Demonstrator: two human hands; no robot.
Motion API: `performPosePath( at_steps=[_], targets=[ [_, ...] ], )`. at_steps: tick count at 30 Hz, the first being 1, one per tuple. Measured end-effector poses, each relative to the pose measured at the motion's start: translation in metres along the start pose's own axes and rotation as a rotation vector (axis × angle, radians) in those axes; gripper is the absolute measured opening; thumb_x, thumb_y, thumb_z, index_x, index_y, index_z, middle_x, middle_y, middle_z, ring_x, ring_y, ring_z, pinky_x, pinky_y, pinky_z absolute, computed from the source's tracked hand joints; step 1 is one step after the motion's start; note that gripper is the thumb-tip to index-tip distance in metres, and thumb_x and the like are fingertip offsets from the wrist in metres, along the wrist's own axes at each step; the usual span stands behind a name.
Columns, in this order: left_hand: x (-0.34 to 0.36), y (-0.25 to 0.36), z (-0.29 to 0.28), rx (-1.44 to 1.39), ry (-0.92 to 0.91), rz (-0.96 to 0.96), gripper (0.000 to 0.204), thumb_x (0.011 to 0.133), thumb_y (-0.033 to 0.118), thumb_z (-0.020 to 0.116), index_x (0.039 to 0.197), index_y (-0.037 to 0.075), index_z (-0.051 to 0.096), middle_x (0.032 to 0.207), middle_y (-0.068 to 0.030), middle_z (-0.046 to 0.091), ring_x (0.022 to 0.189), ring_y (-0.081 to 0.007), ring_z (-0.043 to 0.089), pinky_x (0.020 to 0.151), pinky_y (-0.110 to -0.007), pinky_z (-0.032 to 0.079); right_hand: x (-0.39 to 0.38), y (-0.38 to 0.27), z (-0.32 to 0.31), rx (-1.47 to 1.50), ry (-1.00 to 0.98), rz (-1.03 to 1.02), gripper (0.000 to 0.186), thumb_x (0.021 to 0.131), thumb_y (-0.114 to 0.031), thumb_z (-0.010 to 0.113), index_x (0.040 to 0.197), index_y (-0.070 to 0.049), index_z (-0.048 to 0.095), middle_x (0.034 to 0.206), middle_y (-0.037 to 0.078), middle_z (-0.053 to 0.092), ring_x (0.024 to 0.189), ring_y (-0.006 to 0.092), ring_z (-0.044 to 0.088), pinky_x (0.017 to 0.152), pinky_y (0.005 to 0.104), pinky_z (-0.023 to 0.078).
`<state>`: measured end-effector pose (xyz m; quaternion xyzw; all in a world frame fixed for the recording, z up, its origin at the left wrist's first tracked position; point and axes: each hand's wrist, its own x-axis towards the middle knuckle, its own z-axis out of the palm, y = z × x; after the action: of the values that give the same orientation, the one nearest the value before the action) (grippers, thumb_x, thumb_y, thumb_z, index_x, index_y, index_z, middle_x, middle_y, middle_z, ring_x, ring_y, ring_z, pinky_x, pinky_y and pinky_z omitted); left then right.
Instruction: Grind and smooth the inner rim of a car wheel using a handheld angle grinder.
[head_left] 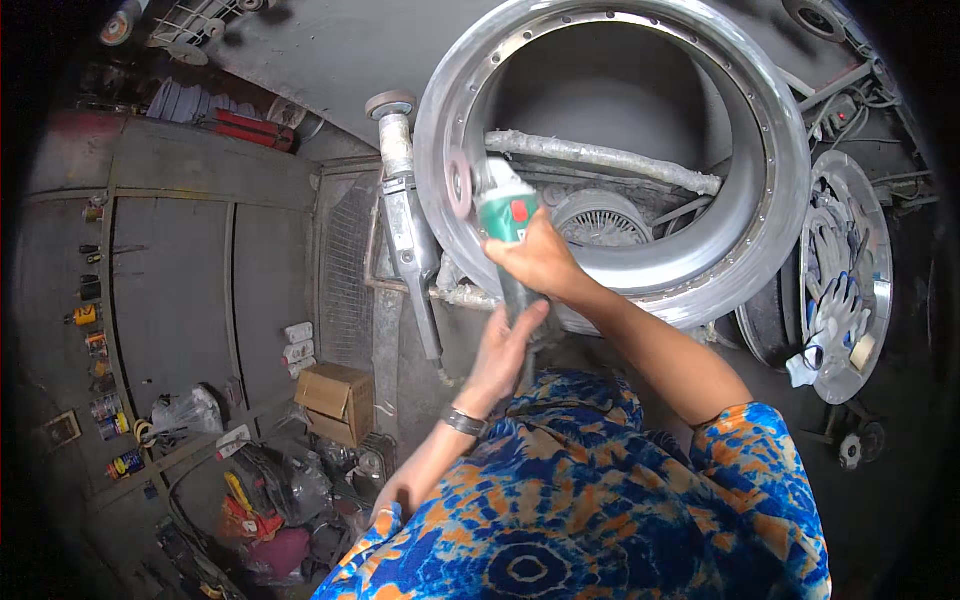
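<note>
A green angle grinder (500, 215) is held in both hands in front of a large shiny metal wheel rim (690, 285). My right hand (540, 255) wraps round the green body beside its red switch. Lower down, my left hand (505, 350) closes on the dark rear handle. The grinder's pinkish round disc (459, 186) lies against or very near the left side of the rim's lip; I cannot tell whether they touch. Rivet-like holes or bolts run round the rim's inner edge. The rim rests on wrapped bars (610, 160).
Left of the rim stands a long grey power tool (408, 225) with a round wheel on top. A metal dish (880, 290) at right holds gloves (838, 315). A cardboard box (336, 400) and cluttered bags lie lower left, near shelves with spray cans (125, 465).
</note>
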<state>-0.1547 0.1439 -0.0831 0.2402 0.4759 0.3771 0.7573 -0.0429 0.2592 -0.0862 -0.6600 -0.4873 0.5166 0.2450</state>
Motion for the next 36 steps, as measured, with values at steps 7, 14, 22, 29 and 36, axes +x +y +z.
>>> performPosePath(
  at_steps=[7, 14, 22, 29, 36],
  targets=[
    [-0.014, 0.007, 0.020, 0.865, -0.269, -0.107, 0.040, 0.101, 0.035, 0.070, 0.118, -0.001, 0.067, 0.098, -0.0103, 0.071, 0.090, -0.0131, 0.063, 0.083, -0.030, 0.051, -0.012, 0.061, -0.046, -0.281, -0.271, -0.015, 0.101, 0.074, -0.041, 0.079, 0.137, 0.026, 0.037, 0.123, 0.041, 0.063, 0.115, 0.0448, 0.068, 0.097, 0.0406, 0.055],
    [0.053, 0.153, -0.007, 0.909, 0.435, 1.132, 0.020, 0.098, 0.020, 0.073, 0.101, 0.002, 0.066, 0.079, -0.0051, 0.064, 0.071, -0.0142, 0.058, 0.068, -0.030, 0.050, -0.036, 0.109, -0.085, -0.008, -0.230, -0.051, 0.091, 0.073, -0.037, 0.084, 0.137, 0.015, 0.046, 0.125, 0.029, 0.066, 0.119, 0.0333, 0.066, 0.103, 0.0368, 0.050],
    [0.172, 0.259, 0.012, 1.514, 0.300, 1.380, 0.041, 0.097, 0.044, 0.073, 0.105, 0.005, 0.060, 0.086, -0.0157, 0.065, 0.074, -0.0323, 0.064, 0.068, -0.041, 0.052, -0.078, 0.125, -0.109, 0.367, -0.136, 0.001, 0.069, 0.082, -0.020, 0.084, 0.138, 0.004, 0.053, 0.121, 0.012, 0.067, 0.112, 0.0215, 0.064, 0.100, 0.0350, 0.050],
    [0.192, 0.241, 0.003, 1.330, 0.362, 1.264, 0.049, 0.096, 0.048, 0.073, 0.083, 0.005, 0.053, 0.068, -0.0195, 0.057, 0.060, -0.0379, 0.053, 0.059, -0.043, 0.047, -0.108, 0.121, -0.122, 0.429, 0.041, 0.026, 0.062, 0.082, -0.018, 0.084, 0.134, 0.002, 0.057, 0.120, 0.010, 0.067, 0.110, 0.0198, 0.064, 0.101, 0.0336, 0.049],
    [0.184, 0.215, -0.015, 1.200, 0.408, 1.276, 0.042, 0.096, 0.040, 0.075, 0.083, 0.004, 0.057, 0.073, -0.0196, 0.061, 0.063, -0.0366, 0.058, 0.061, -0.042, 0.048, -0.115, 0.087, -0.118, 0.484, 0.050, 0.107, 0.061, 0.083, -0.020, 0.083, 0.134, 0.002, 0.057, 0.120, 0.010, 0.067, 0.110, 0.0194, 0.063, 0.099, 0.0339, 0.049]
  ],
)
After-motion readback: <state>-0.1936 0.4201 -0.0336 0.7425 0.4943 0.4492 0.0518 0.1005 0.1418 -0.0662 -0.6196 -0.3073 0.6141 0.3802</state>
